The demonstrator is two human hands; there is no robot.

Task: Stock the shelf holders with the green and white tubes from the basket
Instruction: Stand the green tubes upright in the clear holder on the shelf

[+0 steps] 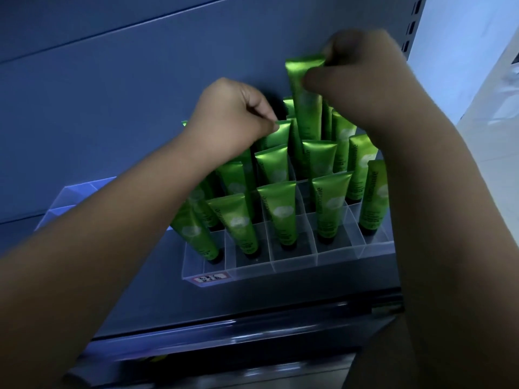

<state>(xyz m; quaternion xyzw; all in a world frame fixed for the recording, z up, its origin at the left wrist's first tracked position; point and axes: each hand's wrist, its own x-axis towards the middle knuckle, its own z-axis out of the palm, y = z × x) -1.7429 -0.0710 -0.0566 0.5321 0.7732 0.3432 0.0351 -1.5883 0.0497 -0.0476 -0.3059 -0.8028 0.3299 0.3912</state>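
Tubes [278,209]: glossy metallic green, flat crimped end up, tapering down to a black cap [288,245]. Each has a pale round blob on the face and dark lettering running up one side. It looks like it ends in "mile", the rest is too blurred to read.

Holder [295,262]: clear hard plastic tray split by thin clear walls into a grid of square cells. It sits on the dark shelf [224,329], against the flat blue-grey back panel [112,80]. Tubes stand cap-down in the cells, one per cell wherever the cells show, some leaning left. Red and white sticker [210,277] on the front wall, bottom-left corner; print unreadable.

Right hand [362,77]: thumb and fingers pinch the crimped end of the raised tube [307,108]. That tube hangs upright above the back rows, with its lower end hidden behind the tubes in front.

Left hand [233,119]: fingers curled, fingertips pinching the crimp of a seated tube [278,134] in a rear row, left of the raised one.

Second holder [73,195]: same clear gridded plastic, just left of the first and partly behind the left forearm. Can't tell what's in it.

Slotted metal upright [415,26] at top right.
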